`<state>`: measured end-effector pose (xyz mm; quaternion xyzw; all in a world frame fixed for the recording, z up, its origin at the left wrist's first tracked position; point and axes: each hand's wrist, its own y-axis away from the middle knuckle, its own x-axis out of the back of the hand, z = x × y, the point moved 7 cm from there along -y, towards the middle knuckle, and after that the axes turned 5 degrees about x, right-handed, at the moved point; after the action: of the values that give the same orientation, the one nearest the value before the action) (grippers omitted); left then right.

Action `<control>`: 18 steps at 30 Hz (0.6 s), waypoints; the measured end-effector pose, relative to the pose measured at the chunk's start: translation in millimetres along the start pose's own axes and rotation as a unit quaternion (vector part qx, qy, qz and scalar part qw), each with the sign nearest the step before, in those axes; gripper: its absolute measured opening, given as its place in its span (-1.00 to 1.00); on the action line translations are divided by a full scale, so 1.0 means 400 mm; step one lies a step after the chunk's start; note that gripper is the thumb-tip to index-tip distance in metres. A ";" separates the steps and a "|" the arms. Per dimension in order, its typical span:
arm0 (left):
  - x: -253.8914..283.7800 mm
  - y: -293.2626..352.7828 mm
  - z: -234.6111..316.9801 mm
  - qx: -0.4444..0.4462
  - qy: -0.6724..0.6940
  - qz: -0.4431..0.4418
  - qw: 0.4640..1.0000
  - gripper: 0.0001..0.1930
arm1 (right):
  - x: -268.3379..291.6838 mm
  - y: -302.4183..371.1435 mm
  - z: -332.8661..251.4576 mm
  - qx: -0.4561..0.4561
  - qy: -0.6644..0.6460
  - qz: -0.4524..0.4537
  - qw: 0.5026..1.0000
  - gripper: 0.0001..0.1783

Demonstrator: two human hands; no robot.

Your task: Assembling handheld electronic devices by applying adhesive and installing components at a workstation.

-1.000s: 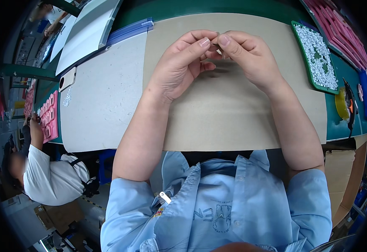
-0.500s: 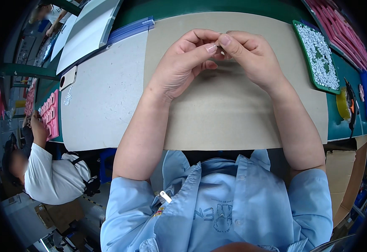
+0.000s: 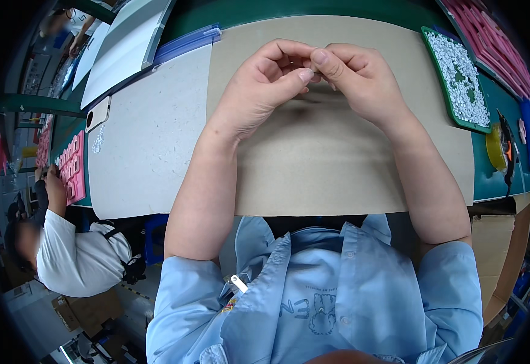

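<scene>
Both of my hands meet above the brown sheet (image 3: 313, 170) on the table, fingertips close together. The thumb and fingers of my left hand (image 3: 265, 82) are pinched. My right hand (image 3: 365, 79) pinches from the other side, its thumb on top and touching the left fingertips. A tiny piece seems to sit between them, but the fingers cover it and its kind does not show. Beyond my right hand, a green tray (image 3: 459, 77) holds many small whitish, clear-looking pieces (image 3: 471, 103).
Pink trays (image 3: 489, 42) are stacked at the far right. Nearer lie a yellow tape roll (image 3: 494, 147) and a dark tool (image 3: 508, 151). On the left are a phone (image 3: 98, 114) and small clear bits (image 3: 98, 139). A co-worker (image 3: 83, 255) reaches toward a pink tray (image 3: 74, 164).
My left fingers have curled in slightly and the fingertips have shifted a little against each other. Both forearms stay almost in place. The co-worker's hand has moved slightly.
</scene>
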<state>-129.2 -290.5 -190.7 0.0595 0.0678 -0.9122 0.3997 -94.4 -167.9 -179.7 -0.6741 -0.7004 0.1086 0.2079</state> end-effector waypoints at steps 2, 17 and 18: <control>0.003 0.001 0.000 -0.004 -0.012 0.004 1.000 -0.72 | 0.000 0.001 -0.001 -0.007 0.003 0.010 1.000 -0.68; -0.028 0.005 0.014 -0.079 -0.073 0.030 0.994 -0.72 | 0.033 -0.001 0.035 -0.118 -0.104 0.081 0.984 -0.63; -0.029 0.003 0.013 -0.080 -0.072 0.029 0.994 -0.72 | 0.037 -0.003 0.035 -0.117 -0.104 0.082 0.984 -0.63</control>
<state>-120.9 -284.0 -183.7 -0.0370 0.1099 -0.8937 0.4334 -101.7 -151.6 -189.7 -0.7340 -0.6685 0.1114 0.0440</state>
